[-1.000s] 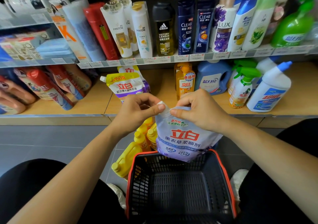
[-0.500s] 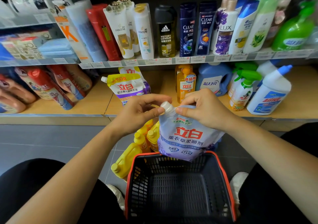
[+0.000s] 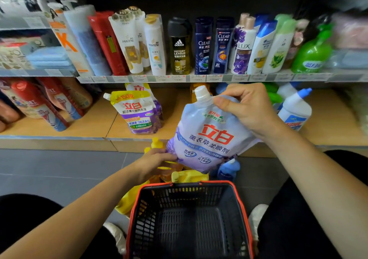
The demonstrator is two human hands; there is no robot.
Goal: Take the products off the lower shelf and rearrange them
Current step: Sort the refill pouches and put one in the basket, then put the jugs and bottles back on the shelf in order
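Seen from my head, my right hand [image 3: 249, 109] gripped the pouch [image 3: 207, 135] at its top corner, beside the white cap. My left hand [image 3: 157, 159] held its lower left corner with curled fingers. The pouch hung tilted in the air, in front of the lower shelf [image 3: 95, 123] and above the far rim of the basket [image 3: 187, 219]. A second pouch [image 3: 137, 113] stood on the shelf to the left, and a white bottle [image 3: 294, 109] to the right. Yellow bottles [image 3: 189, 176] sat on the floor just beyond the basket.
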